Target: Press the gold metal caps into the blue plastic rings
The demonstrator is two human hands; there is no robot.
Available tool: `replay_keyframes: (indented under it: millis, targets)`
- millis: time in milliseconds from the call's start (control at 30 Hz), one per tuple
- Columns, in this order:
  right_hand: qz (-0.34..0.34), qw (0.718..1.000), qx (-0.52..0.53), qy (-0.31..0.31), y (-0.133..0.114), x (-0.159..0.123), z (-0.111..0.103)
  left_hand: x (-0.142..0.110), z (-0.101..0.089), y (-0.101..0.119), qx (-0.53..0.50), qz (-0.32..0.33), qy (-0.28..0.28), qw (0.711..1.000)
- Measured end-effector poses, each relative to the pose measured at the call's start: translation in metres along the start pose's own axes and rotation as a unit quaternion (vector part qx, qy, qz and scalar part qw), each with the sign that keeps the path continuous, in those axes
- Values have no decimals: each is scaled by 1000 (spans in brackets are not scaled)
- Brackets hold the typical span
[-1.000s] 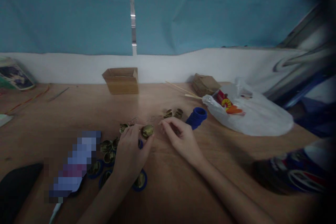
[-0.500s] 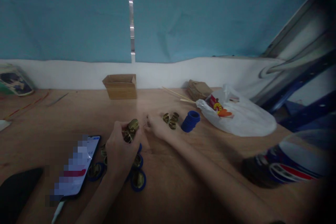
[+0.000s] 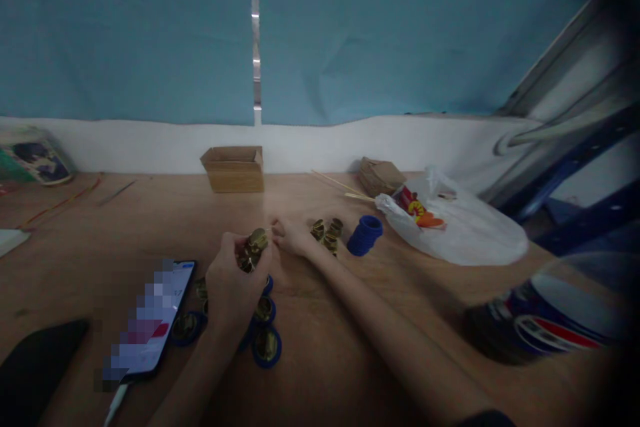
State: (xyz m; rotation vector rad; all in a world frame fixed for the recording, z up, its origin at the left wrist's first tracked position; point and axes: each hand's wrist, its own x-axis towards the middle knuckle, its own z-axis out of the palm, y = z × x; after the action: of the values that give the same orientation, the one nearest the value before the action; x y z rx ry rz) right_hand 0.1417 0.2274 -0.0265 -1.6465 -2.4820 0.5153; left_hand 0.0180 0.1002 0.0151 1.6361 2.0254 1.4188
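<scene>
Blue-rimmed discs (image 3: 267, 347) lie on the tabletop (image 3: 320, 360) below the left hand (image 3: 231, 287), apparently for short reach. That hand is closed on gold-coloured pieces (image 3: 257, 240), raised and turned outward, probably to expose them to the right hand (image 3: 291, 237). The right fingertips are drawn together beside them; whether they grip anything cannot be told. Loose gold-coloured parts (image 3: 331, 240) and a blue ring stack (image 3: 365, 237) sit beyond the right forearm, seemingly kept separate by kind.

Count: at least three discs, others partly hidden; at least two held pieces; at least three loose parts; one stack, rings uncountable; one open carton (image 3: 235, 178), farthest.
</scene>
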Motion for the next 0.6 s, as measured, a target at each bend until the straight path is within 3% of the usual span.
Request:
replay_keyframes:
  millis: [300,600]
  targets:
    - [-42,999,28,8,-1,3,3,9,-4,-10,-22,-40,43,998]
    - [-43,999,29,5,-10,7,1,9,-5,-10,-36,-39,29,998]
